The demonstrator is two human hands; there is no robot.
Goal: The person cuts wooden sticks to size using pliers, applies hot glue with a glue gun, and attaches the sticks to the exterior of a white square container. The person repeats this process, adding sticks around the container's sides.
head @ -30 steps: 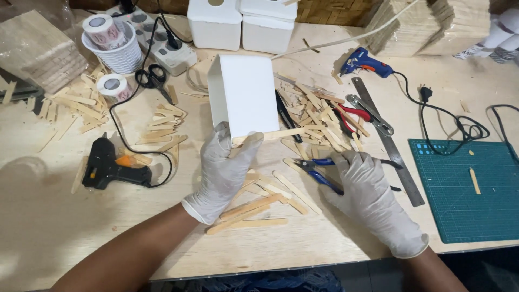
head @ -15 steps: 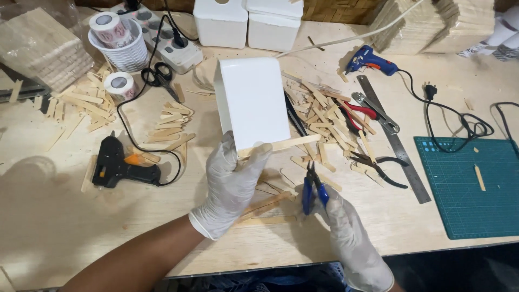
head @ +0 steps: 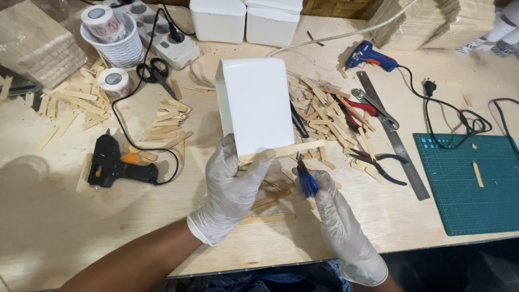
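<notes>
Gripping: left hand (head: pixel 233 189), gloved, pinching white box (head: pixel 255 108) and wooden stick (head: pixel 292 150) against its lower edge.
Clutching: right hand (head: pixel 338 216), gloved, fingers curled round blue-handled cutters (head: pixel 304 176), at 3 o'clock from left hand.
Box: mid-table, tilted, at 12 o'clock from the hands.
Around: stick pile (head: pixel 324 108) at 2 o'clock; black glue gun (head: pixel 116 165) at 9 o'clock; green mat (head: pixel 470 184) at 3 o'clock.

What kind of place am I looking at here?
Most likely a craft or hobby workbench: a plywood table strewn with flat wooden sticks, two glue guns, black and blue, and a green cutting mat.
</notes>
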